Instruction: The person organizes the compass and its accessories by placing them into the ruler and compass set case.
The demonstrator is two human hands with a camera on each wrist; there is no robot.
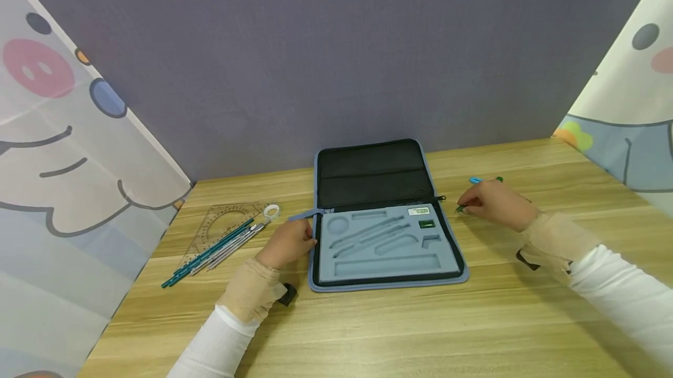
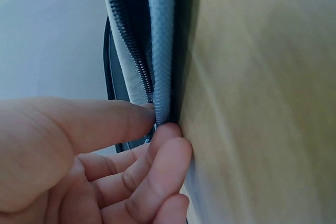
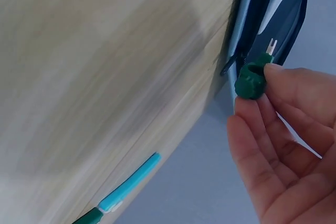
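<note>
Steadying the case (image 1: 389, 287) by its left edge seemed the job of the left hand (image 1: 288, 242) in the head view; beyond the right edge, the right hand (image 1: 496, 205) held a small green piece (image 1: 460, 208). The left wrist view showed thumb and fingers pinching that left edge. In the right wrist view, fingertips pinched the piece; placing it looked the step in hand, calling next for alignment with a vacant recess (image 1: 427, 240).

The right grip (image 1: 495, 203) partly hides the green piece (image 3: 249, 84).
</note>
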